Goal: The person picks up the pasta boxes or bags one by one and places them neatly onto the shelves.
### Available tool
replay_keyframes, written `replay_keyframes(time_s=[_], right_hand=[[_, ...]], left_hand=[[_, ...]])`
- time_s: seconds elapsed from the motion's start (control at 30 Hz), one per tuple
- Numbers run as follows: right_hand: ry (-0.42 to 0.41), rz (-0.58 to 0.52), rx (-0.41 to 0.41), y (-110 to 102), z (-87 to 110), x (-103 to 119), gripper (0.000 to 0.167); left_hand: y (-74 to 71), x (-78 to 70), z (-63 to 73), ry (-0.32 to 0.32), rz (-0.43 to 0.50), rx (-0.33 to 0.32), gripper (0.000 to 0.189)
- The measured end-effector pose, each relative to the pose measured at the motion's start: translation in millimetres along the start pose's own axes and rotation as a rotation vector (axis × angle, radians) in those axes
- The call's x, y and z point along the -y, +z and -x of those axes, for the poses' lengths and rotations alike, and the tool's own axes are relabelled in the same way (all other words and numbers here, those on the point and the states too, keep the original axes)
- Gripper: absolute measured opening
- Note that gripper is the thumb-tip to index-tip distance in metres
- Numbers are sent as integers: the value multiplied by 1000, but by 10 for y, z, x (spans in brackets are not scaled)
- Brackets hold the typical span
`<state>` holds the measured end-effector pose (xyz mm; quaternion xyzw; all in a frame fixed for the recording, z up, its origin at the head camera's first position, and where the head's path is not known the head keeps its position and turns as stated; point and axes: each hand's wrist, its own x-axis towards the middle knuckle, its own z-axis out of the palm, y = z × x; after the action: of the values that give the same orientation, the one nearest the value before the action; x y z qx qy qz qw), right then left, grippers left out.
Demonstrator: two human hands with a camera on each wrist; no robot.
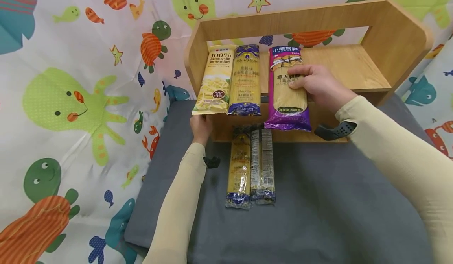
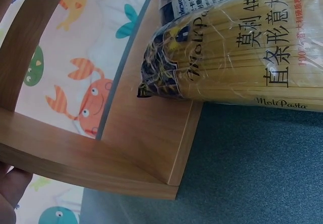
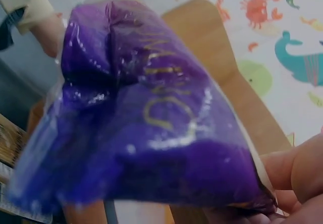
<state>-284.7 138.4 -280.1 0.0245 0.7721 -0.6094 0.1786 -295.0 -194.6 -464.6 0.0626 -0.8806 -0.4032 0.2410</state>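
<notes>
My right hand grips a purple spaghetti pack by its right side, thumb and fingers over its front. The pack is at the front of the wooden shelf's upper board; its purple end fills much of the right wrist view. My left hand holds the shelf's left side panel low down; its fingers show at the panel edge in the left wrist view. Above that hand, a yellow pasta pack lies on the upper board. Beside it lies a blue-ended spaghetti pack.
Two more spaghetti packs lie side by side in front of the shelf, their far ends at its lower board. The wooden shelf stands on a grey surface. A cartoon-print curtain hangs behind and to the left.
</notes>
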Motion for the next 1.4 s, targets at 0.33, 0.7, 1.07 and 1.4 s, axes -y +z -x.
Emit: replay_keyframes(time_s=[0.33, 0.7, 1.07, 1.4], right_hand=[[5, 174, -4, 50, -201, 119, 56], [-6, 293, -89, 214, -292, 243, 56], [31, 286, -106, 223, -342, 273, 58], [8, 341, -143, 219, -376, 270, 65]], left_hand=[[-6, -23, 8, 0, 30, 2, 34], [-4, -22, -10, -10, 35, 0, 34], [-8, -26, -4, -26, 38, 10, 36], [7, -29, 13, 28, 14, -35, 30]])
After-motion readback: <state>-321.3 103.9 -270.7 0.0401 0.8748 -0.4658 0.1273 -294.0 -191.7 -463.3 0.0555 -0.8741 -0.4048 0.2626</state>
